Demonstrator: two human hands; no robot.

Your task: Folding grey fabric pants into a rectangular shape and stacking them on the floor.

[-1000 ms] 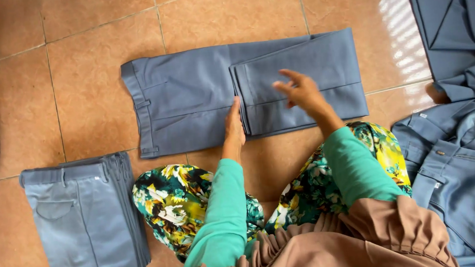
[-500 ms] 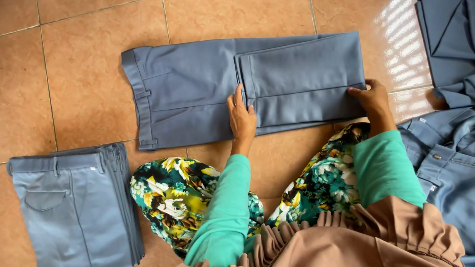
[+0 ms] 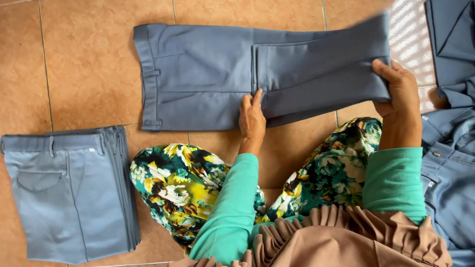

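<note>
A stack of folded grey-blue trousers (image 3: 72,195) was seen at the left on the tiled floor (image 3: 77,66). In the middle, one pair of grey-blue trousers (image 3: 205,74) lay flat on the floor, legs doubled back toward the waistband. The left hand (image 3: 252,118) was pressed flat and open on the near edge at the fold line, fingers extended, arm straight down from the green sleeve. The right hand (image 3: 399,94) was closed on the folded leg end, thumb on top, wrist bent inward. The cloth was judged soft, light and limp, not slippery; best taken at the folded edge or hems. A heap of unfolded grey-blue garments (image 3: 469,106) was seen at the right.
</note>
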